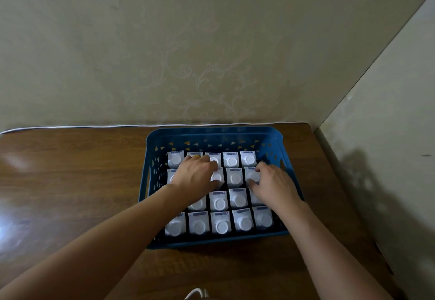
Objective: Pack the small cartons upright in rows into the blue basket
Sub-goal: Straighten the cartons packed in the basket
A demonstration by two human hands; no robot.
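The blue basket [213, 135] stands on the wooden table and holds several white small cartons [236, 178], upright in rows with round caps up. My left hand [195, 173] lies over the left-middle cartons of the two far rows. Its forefinger and thumb close around the third carton [217, 177] of the second row. My right hand [274, 184] reaches in from the right and pinches the rightmost carton [252, 174] of that row between forefinger and thumb. Both hands and forearms hide some cartons.
The brown wooden table [70, 182] is pushed into a corner, with a wall right behind the basket and another on the right. A white cable [94, 127] runs along the table's far edge. Something white [196, 293] peeks in at the bottom edge.
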